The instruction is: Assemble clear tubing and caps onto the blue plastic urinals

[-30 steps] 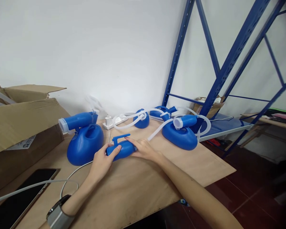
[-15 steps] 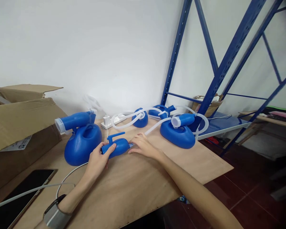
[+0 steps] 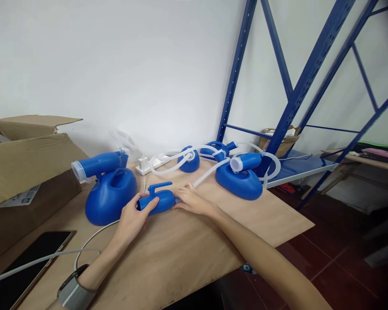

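My left hand [image 3: 133, 217] is wrapped round the open end of a blue plastic urinal head [image 3: 164, 201], thumb on top. A thin blue handle stands up from it. At the head's narrow end, my right hand [image 3: 192, 200] is closed on the end of a white hose [image 3: 210, 173], right by the clear tip. The fingers partly hide where the two meet. From there the hose runs back to the right. Close to my left hand stands a blue urinal bottle [image 3: 100, 204] with its head lying on top.
Another blue urinal bottle [image 3: 242, 186] stands at the right, with more bottles and looped hoses behind. An open cardboard box [image 3: 35, 168], a tablet [image 3: 29, 262] and cables lie left. A white power strip [image 3: 155, 165] sits by the wall; a blue rack [image 3: 287, 116] stands right.
My right hand and the hose end have moved slightly in toward the urinal head; less of the clear tip shows. The whole view has shifted a little.
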### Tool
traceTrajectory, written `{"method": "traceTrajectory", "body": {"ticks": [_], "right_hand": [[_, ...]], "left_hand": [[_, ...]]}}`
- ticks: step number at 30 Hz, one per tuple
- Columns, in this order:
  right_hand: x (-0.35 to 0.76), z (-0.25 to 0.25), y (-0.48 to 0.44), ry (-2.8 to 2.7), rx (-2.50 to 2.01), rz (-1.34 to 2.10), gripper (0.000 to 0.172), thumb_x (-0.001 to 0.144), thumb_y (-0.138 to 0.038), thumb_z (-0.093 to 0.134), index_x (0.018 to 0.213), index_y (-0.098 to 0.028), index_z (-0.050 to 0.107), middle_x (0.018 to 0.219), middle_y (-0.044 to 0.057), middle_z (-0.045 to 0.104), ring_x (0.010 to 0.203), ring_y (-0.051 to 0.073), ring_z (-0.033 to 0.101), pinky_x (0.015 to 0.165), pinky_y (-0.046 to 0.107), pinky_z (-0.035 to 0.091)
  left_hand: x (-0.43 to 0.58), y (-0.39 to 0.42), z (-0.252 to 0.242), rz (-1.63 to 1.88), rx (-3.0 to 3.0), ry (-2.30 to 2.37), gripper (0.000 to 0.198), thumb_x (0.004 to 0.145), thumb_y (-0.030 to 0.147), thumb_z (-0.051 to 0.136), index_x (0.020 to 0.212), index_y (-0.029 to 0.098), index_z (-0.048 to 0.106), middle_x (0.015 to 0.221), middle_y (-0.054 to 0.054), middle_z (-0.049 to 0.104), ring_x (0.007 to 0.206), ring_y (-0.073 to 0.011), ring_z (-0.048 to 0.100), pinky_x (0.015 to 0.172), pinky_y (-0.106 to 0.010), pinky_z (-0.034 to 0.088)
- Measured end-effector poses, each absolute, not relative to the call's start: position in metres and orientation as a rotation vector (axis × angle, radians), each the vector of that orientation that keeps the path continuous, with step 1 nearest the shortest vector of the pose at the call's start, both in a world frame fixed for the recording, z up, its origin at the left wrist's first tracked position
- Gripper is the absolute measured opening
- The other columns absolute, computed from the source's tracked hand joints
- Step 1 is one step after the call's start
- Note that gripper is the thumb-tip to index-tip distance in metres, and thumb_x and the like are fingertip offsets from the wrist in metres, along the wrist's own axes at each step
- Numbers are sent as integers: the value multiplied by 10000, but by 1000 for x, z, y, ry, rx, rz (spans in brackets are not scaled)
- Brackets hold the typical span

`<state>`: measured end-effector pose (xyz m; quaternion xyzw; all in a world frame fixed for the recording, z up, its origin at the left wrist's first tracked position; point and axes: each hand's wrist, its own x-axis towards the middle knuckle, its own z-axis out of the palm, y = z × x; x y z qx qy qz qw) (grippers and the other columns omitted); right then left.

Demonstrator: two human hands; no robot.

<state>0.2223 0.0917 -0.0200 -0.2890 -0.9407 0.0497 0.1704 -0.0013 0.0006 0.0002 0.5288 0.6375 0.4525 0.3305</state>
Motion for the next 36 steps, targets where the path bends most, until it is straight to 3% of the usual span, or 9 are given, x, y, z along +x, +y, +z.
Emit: {"method": "traceTrajectory", "body": {"ticks": [4,9,14,18,20,24,29,32,36], "right_hand": [[223,-26,95,-2642,-798,66,165,994,-319,620,1050,-168,657,1060,87,730,984,225,637,879,361,333],[224,-28,98,-2541,-770,-55,103,993,-215,569,1049,-163,638,1058,92,728,995,229,636,865,364,336],[223,-26,96,-2468,-734,-145,135,1004,-185,530,1064,-177,650,1076,85,737,995,225,633,879,380,351],[228,-25,94,-2348,-689,-248,230,1007,-311,566,1191,-206,657,1196,127,700,1168,275,578,997,446,373],[232,-25,94,-2238,-710,-220,267,981,-398,603,1141,-200,683,1114,140,707,1113,292,594,976,466,425],[230,-26,92,-2106,-792,285,234,971,-399,607,1001,-191,710,885,84,715,822,217,652,795,369,530],[213,-31,93,-1923,-591,1217,466,937,-507,624,1284,-197,621,1113,100,719,951,214,707,726,298,571],[207,-35,97,-1794,-522,1383,477,918,-538,640,1258,-204,629,1134,96,706,904,196,717,705,284,568],[209,-38,101,-1732,-602,1351,448,854,-566,707,1067,-173,676,983,79,714,851,195,705,649,263,534]], "left_hand": [[-4,3,-4,1172,1305,1654,576,740,702,685,1015,196,651,418,66,498,355,-167,485,370,-251,381],[-3,4,-3,1250,1096,1540,546,700,649,737,972,190,620,598,52,546,360,-126,485,298,-218,300],[-1,3,3,1245,918,1440,515,681,586,770,943,182,586,622,71,493,341,-84,433,277,-189,234],[-4,4,3,1313,921,1361,463,692,564,780,869,192,570,617,74,488,385,-75,451,302,-176,273],[-7,5,3,1389,921,1329,461,708,579,776,846,192,567,617,64,511,424,-80,477,327,-173,321],[-10,8,4,1434,870,1300,473,754,610,742,904,188,591,619,42,559,439,-99,508,333,-181,352],[-4,7,5,1351,787,1289,462,794,602,708,962,184,602,632,25,588,373,-97,482,293,-195,316],[-1,5,6,1339,741,1282,472,795,596,706,985,175,608,625,19,592,363,-96,479,291,-193,309],[0,5,6,1311,686,1296,474,799,575,702,1019,166,608,620,6,610,359,-100,480,291,-191,308]]}}
